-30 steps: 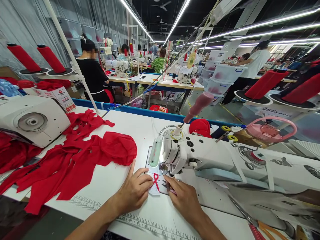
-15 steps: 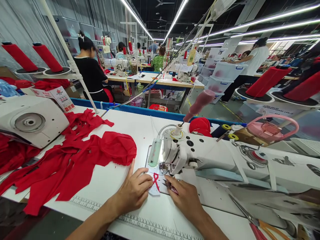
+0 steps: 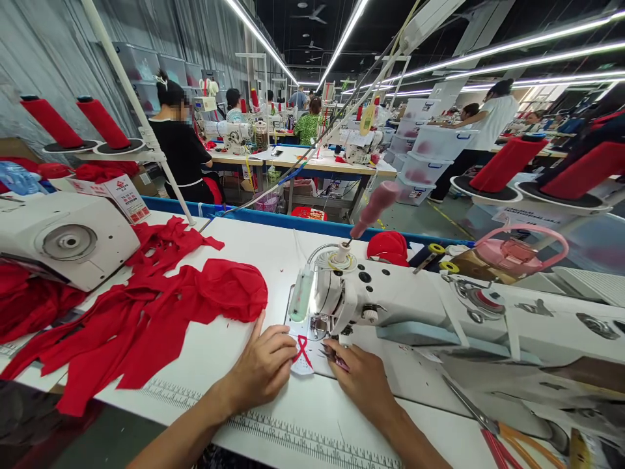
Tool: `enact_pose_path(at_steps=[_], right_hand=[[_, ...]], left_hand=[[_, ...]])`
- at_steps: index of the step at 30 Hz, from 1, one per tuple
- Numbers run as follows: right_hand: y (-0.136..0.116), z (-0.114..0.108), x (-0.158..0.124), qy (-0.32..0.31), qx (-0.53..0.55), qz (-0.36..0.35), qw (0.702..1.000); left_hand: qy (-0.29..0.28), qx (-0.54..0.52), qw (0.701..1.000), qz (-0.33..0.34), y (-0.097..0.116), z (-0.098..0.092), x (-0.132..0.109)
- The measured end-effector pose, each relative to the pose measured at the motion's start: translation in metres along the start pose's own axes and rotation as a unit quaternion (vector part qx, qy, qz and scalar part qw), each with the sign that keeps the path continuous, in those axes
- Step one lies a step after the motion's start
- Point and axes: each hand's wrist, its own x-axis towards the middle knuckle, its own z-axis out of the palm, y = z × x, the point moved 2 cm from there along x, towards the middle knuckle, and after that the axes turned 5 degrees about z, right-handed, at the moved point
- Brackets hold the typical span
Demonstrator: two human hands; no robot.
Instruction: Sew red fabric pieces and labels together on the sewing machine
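Note:
A small red ribbon loop [image 3: 303, 350] lies on a white label piece [image 3: 303, 365] just in front of the needle of a white sewing machine [image 3: 390, 306]. My left hand [image 3: 261, 368] rests on the table with its fingers curled, fingertips pressing the left edge of the label. My right hand [image 3: 359, 378] sits on the right side of the label, fingers pinched round a thin metal tool [image 3: 332, 358] whose tip points toward the ribbon.
Red fabric pieces [image 3: 146, 312] spread over the left of the white table [image 3: 273, 423]. A second machine [image 3: 68, 238] stands far left. Scissors with orange handles [image 3: 493, 426] lie at the right. Red thread cones [image 3: 102, 124] stand above. Other people work at tables behind.
Both hands and the label with the ribbon have stayed under the needle; the view has shifted slightly, otherwise nothing visibly moved.

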Motion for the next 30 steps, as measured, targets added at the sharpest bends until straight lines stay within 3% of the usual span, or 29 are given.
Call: enact_pose_path(at_steps=[5,9,16,21,24,27,30], right_hand=[[0.001,0.0,0.0,-0.001,0.007,0.014,1.0],[0.0,-0.002,0.0,-0.009,0.021,0.017,1.0],[-0.002,-0.004,-0.001,-0.014,0.037,0.023,0.999],[-0.003,-0.006,0.0,-0.018,0.043,0.028,0.999],[-0.002,-0.006,0.0,-0.017,0.046,0.029,0.998],[-0.001,-0.004,-0.001,-0.016,0.05,0.026,0.998],[0.0,-0.002,-0.001,-0.014,0.054,0.026,0.998]], left_hand=[[0.067,-0.002,0.991,-0.116,0.002,0.0,0.0],[0.075,0.032,0.976,-0.201,0.004,0.011,0.004],[0.091,0.069,0.966,-0.233,0.004,0.032,0.014],[0.127,0.085,0.972,-0.176,0.021,0.025,0.009],[0.201,0.16,0.965,-0.047,0.038,0.014,0.002],[0.256,0.235,0.934,0.078,0.049,0.008,-0.006],[0.265,0.246,0.929,0.085,0.047,0.007,-0.01]])
